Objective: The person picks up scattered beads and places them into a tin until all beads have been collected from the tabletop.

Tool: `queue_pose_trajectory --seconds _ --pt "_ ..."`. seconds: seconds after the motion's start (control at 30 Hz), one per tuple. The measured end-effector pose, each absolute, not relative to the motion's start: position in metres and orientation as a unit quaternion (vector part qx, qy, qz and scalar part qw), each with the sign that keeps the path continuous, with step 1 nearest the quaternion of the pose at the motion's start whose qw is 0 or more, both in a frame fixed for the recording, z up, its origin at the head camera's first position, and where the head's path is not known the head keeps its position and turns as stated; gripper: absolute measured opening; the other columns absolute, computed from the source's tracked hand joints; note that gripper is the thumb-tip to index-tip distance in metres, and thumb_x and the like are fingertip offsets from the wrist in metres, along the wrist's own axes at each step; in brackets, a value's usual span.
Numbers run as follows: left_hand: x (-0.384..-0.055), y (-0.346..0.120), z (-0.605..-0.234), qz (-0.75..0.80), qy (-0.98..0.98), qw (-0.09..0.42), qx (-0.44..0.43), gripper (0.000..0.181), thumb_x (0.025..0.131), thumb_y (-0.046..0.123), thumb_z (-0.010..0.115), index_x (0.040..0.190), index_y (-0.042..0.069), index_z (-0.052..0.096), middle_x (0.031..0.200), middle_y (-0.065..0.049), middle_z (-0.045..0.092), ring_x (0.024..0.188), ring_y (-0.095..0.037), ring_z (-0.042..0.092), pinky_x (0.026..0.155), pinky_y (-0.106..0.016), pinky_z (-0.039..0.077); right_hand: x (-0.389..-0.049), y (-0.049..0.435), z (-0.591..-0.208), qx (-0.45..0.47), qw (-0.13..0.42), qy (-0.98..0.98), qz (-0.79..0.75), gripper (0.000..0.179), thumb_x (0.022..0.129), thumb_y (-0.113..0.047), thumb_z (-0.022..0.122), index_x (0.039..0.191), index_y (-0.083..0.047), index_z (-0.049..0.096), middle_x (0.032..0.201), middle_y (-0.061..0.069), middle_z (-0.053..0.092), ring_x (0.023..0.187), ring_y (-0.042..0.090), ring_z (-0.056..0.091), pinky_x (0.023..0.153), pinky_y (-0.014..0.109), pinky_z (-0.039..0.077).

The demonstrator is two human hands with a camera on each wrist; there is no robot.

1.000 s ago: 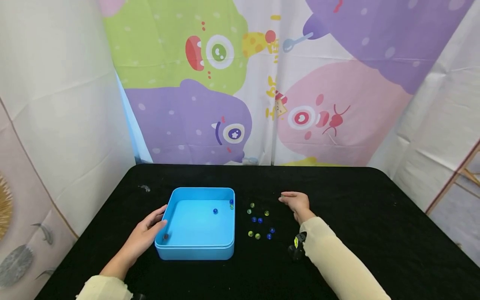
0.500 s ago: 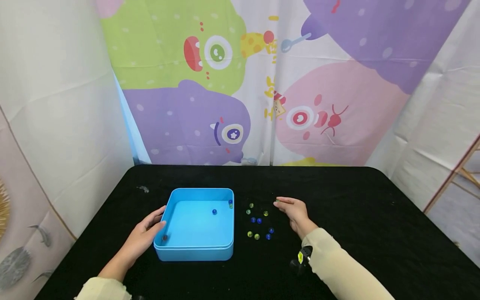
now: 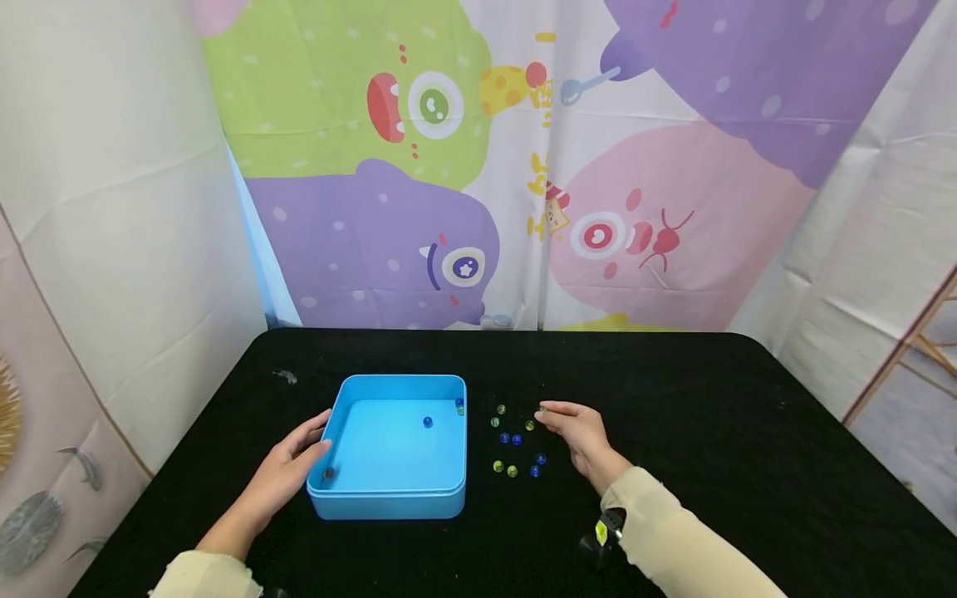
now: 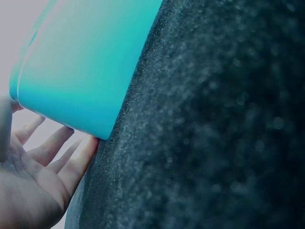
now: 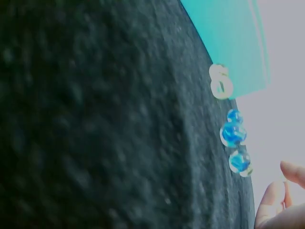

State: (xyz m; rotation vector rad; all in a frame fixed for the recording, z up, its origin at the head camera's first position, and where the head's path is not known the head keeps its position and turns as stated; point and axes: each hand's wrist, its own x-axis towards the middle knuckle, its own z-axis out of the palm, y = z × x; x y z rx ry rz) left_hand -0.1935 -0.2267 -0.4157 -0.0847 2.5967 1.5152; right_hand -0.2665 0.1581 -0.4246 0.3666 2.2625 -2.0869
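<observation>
A blue tray-like box [image 3: 389, 505] stands on the black table, with a blue marble [image 3: 428, 422] on its floor. My left hand [image 3: 280, 473] rests against the box's left side, its fingers fairly straight along the outer wall and the thumb at the rim; fingertips touch the wall in the left wrist view. Right of the box, my right hand [image 3: 579, 432] pinches a small greenish marble [image 3: 542, 409] between thumb and forefinger, mostly hidden by the fingertips. Just left of that hand lie several loose marbles, among them a yellow-green marble [image 3: 529, 425] and a blue marble [image 3: 541, 458].
Inside the box, two more marbles [image 3: 459, 407] sit against the right wall and a small dark round thing [image 3: 329, 473] lies in the near left corner. Black cloth covers the table [image 3: 718, 432]. A cartoon-printed curtain [image 3: 419, 249] hangs behind its far edge.
My right hand has come left and nearer to me, carrying the pinched marble towards the loose ones. The left hand and the box stay where they were.
</observation>
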Motion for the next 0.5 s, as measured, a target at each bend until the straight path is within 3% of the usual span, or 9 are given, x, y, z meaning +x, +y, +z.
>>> queue_pose_trajectory --seconds 0.5 --pt "-0.193 -0.226 -0.414 0.500 0.863 0.069 -0.026 0.060 0.098 0.037 0.041 0.149 0.013 0.019 0.144 -0.027 0.025 0.127 -0.049 0.029 0.094 -0.062 0.036 -0.255 0.137 -0.421 0.110 0.049 0.710 -0.693 0.031 0.081 -0.008 0.071 0.109 0.002 0.066 0.104 0.007 0.066 0.088 0.019 0.061 0.087 0.036 0.048"
